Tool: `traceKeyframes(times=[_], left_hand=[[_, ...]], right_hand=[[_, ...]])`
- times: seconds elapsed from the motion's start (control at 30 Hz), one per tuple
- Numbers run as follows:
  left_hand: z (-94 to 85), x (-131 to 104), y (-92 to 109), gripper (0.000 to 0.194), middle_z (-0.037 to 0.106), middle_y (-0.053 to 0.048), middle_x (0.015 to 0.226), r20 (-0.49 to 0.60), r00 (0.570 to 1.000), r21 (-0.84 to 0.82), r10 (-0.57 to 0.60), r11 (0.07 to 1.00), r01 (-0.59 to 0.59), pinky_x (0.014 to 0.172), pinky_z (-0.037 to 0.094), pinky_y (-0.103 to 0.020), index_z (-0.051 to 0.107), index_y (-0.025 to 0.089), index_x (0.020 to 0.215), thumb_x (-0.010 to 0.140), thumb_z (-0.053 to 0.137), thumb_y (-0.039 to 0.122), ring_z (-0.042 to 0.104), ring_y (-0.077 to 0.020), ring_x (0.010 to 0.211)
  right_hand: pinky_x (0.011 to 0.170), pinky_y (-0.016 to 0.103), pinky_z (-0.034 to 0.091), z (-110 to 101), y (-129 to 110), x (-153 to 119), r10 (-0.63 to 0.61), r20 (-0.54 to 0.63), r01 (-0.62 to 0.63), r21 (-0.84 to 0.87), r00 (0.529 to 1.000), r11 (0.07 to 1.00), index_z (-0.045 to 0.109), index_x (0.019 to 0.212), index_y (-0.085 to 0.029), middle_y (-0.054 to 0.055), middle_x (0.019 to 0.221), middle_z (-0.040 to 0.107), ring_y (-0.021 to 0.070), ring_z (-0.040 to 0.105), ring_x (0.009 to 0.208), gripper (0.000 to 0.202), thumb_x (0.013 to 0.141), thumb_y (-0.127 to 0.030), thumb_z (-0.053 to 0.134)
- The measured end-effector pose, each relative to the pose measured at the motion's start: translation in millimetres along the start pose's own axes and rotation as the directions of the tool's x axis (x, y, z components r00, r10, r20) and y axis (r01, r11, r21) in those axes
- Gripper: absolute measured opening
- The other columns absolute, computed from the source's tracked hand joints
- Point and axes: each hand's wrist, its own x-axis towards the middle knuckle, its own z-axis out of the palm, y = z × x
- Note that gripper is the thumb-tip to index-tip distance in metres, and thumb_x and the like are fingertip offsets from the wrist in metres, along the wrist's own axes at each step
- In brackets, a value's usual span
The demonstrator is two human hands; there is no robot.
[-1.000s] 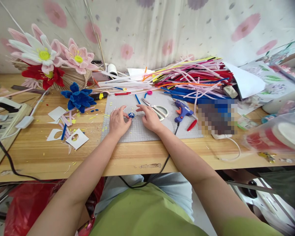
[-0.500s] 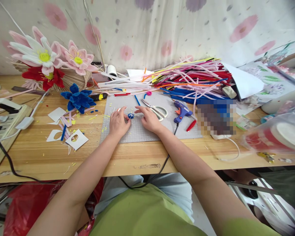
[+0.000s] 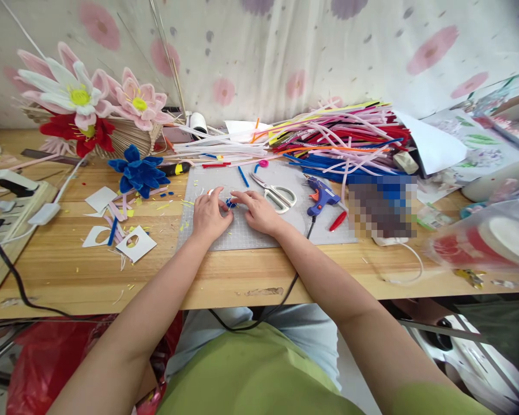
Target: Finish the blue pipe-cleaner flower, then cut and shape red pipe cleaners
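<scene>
My left hand [image 3: 211, 214] rests on the grey cutting mat [image 3: 259, 242], thumb and forefinger closed around a small blue fuzzy piece with pale thin strands [image 3: 230, 203]. My right hand [image 3: 260, 213] reaches in from the other side, fingers stretched out and apart from the thumb, a forefinger tip at the blue piece. Much of that piece is hidden by the fingers. Beyond my right hand lie white-handled scissors [image 3: 281, 199] and a short blue pipe cleaner length [image 3: 243, 176].
A blue glue gun [image 3: 322, 196] and a red piece [image 3: 338, 221] lie to the right. Pipe cleaners [image 3: 337, 138] are heaped behind. A blue flower [image 3: 137, 172] and cut white cards [image 3: 136, 244] sit left. A black cable [image 3: 290, 288] crosses the table edge.
My right fingers have come lower and closer together, in against the blue piece, covering more of it. My left hand has hardly moved. The view has shifted slightly.
</scene>
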Motion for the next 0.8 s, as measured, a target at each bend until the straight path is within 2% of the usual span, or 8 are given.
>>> traceKeyframes(times=[0.23,0.37,0.5,0.6,0.8], left_hand=[[-3.4,-2,-2,0.052,0.068,-0.003,0.081,-0.062,0.998,-0.017,-0.004,1.000,0.003,0.096,0.035,-0.043,0.042,0.018,0.124,0.074,0.053,0.018,0.059,-0.0264,0.098],[-5.4,-2,-3,0.052,0.069,-0.004,0.082,-0.080,0.997,-0.060,0.023,0.998,-0.028,0.097,0.035,-0.042,0.042,0.018,0.126,0.075,0.051,0.015,0.058,-0.0247,0.100],[-6.3,-2,-2,0.055,0.071,-0.002,0.082,-0.019,0.992,-0.097,0.121,0.988,-0.123,0.101,0.034,-0.043,0.043,0.019,0.127,0.072,0.049,0.010,0.057,-0.0236,0.101],[-5.8,-2,-2,0.057,0.072,-0.001,0.083,0.035,0.990,-0.088,0.135,0.987,-0.132,0.103,0.031,-0.046,0.043,0.020,0.127,0.071,0.048,0.010,0.057,-0.0245,0.101],[-5.8,-3,-5,0.056,0.072,-0.001,0.081,0.033,0.994,-0.082,0.101,0.992,-0.098,0.102,0.033,-0.046,0.043,0.020,0.126,0.071,0.049,0.009,0.058,-0.0241,0.102]], right_hand=[[0.101,0.042,0.038,-2,0,-1,-0.014,-0.033,0.015,0.005,0.999,1.000,0.040,0.134,-0.016,0.005,0.119,0.064,0.0216,0.045,0.114,0.073,0.064,0.002,0.038],[0.100,0.041,0.039,-10,3,-3,0.040,-0.098,-0.038,0.027,0.994,0.999,0.042,0.132,-0.017,0.004,0.118,0.064,0.0215,0.048,0.114,0.071,0.065,0.001,0.037],[0.092,0.039,0.043,-22,11,-7,0.172,-0.176,-0.164,0.061,0.969,0.985,0.049,0.126,-0.017,0.005,0.108,0.068,0.0201,0.058,0.100,0.064,0.066,0.000,0.036],[0.081,0.036,0.046,-28,16,-9,0.247,-0.157,-0.241,0.058,0.956,0.969,0.056,0.116,-0.019,0.005,0.095,0.070,0.0191,0.061,0.085,0.054,0.068,-0.002,0.036],[0.078,0.035,0.044,-28,17,-10,0.270,-0.131,-0.273,-0.008,0.954,0.962,0.062,0.106,-0.020,0.001,0.081,0.071,0.0211,0.058,0.086,0.043,0.072,-0.004,0.040]])
